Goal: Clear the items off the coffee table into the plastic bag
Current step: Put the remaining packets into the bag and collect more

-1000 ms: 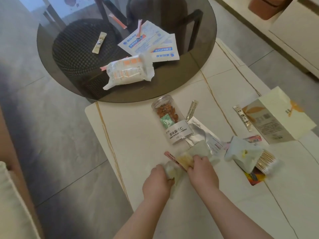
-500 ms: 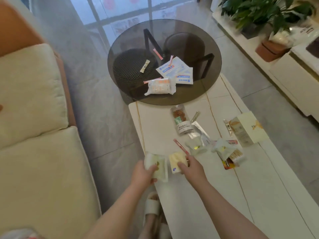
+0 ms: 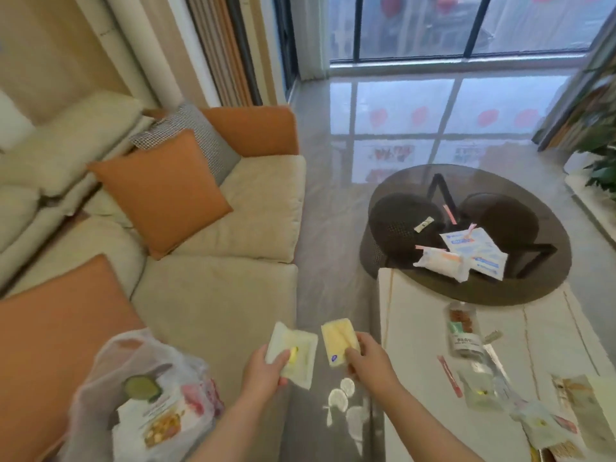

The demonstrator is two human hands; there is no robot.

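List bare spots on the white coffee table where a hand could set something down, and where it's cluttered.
Bare: the near-left strip of the white coffee table, between its left edge and the red stick sachet; also the left corner beside the clear jar. Crowded: right of the sachet, where packets pile up, and the middle of the round glass table.

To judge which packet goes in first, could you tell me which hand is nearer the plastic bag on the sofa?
Left. The left hand, gripping a pale packet, is just right of the plastic bag; the right hand, gripping a yellow packet, is farther right, beside the coffee table.
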